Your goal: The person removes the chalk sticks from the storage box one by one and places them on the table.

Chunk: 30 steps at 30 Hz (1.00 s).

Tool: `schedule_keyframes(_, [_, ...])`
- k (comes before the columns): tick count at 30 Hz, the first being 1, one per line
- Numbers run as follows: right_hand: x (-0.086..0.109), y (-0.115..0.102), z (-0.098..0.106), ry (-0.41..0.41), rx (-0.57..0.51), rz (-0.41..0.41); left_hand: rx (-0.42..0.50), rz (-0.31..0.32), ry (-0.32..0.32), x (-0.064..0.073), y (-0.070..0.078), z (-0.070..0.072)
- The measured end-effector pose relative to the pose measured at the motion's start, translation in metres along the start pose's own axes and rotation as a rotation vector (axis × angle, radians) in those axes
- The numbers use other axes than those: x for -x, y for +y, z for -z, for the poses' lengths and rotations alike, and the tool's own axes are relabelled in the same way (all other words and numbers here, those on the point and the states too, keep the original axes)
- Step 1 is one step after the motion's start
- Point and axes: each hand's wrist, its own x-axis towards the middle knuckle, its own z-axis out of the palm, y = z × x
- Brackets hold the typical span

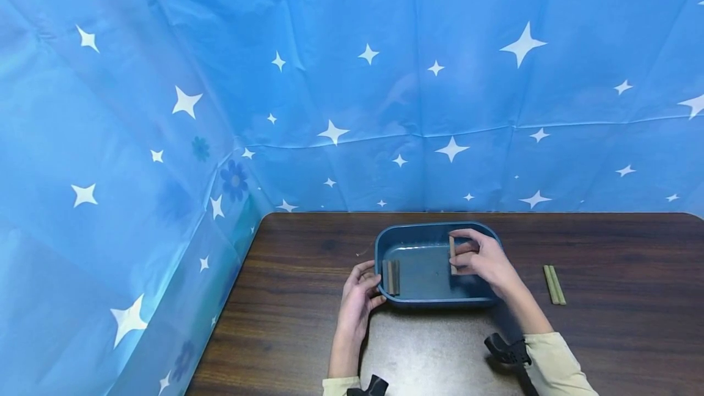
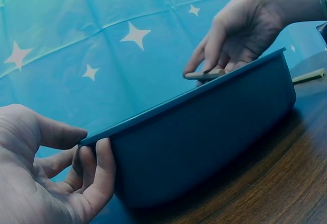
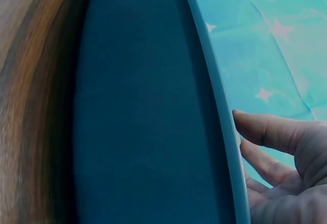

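Observation:
A dark blue rectangular basin (image 1: 423, 302) stands on the table. My left hand (image 1: 360, 298) pinches its left rim, thumb above and fingers curled beneath in the left wrist view. Over the basin's right half, my right hand (image 1: 484, 258) grips a short wooden stick (image 1: 453, 255) between thumb and fingers. That stick (image 2: 204, 74) shows just above the rim in the left wrist view; in the right wrist view the basin wall hides it. Inside the basin, several similar sticks (image 1: 392, 278) lie side by side along the left wall.
Two greenish sticks (image 1: 554, 285) lie together on the dark wooden table (image 1: 621, 335), right of the basin. A blue curtain with white stars (image 1: 385, 96) hangs behind the table and along its left side.

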Motion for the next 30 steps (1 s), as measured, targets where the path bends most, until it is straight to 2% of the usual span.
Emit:
schedule_keyframes(15, [0.017, 0.003, 0.036, 0.053, 0.012, 0.011, -0.009, -0.004, -0.009, 0.001, 0.001, -0.001])
schedule_keyframes(30, [0.029, 0.004, 0.062, 0.106, 0.051, 0.018, -0.012, 0.006, -0.006, 0.002, 0.002, -0.002])
